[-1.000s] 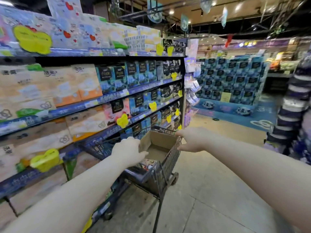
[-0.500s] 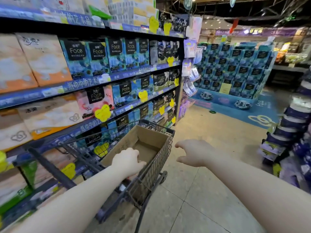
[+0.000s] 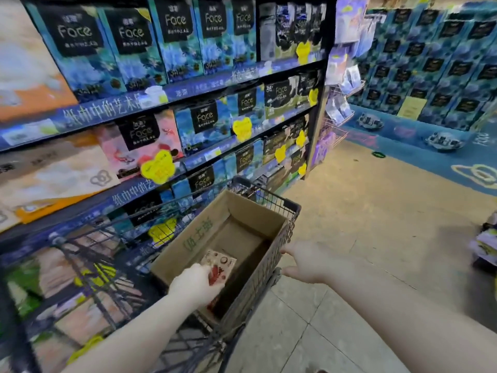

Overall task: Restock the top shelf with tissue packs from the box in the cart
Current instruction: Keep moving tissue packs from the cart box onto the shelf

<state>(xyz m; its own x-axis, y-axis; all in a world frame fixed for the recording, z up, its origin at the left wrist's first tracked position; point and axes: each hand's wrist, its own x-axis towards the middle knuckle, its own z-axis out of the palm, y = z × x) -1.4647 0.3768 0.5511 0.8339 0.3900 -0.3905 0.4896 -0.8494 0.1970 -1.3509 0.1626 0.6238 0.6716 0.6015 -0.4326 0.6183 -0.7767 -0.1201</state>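
Shelving (image 3: 102, 114) fills the left half of the frame, packed with blue "Face" tissue boxes and some orange and pink ones, with yellow price tags (image 3: 158, 165) that hang from the shelf edges. At the upper right stands a big stacked display (image 3: 443, 63) of the same blue boxes, over a beige tiled floor (image 3: 376, 238).

In the lower centre is the wire cart (image 3: 269, 196), and inside it sits the open cardboard box (image 3: 196, 238) with green print on its inner wall. One tissue pack (image 3: 223, 263), pale with red and brown pictures, lies low inside the box at its near end.

The left hand (image 3: 195, 288) reaches down into the box and grips the near end of this pack. The right hand (image 3: 306, 262) is spread with relaxed fingers just beside the cart's right rim and holds nothing; whether the fingertips touch the wire, I cannot tell.
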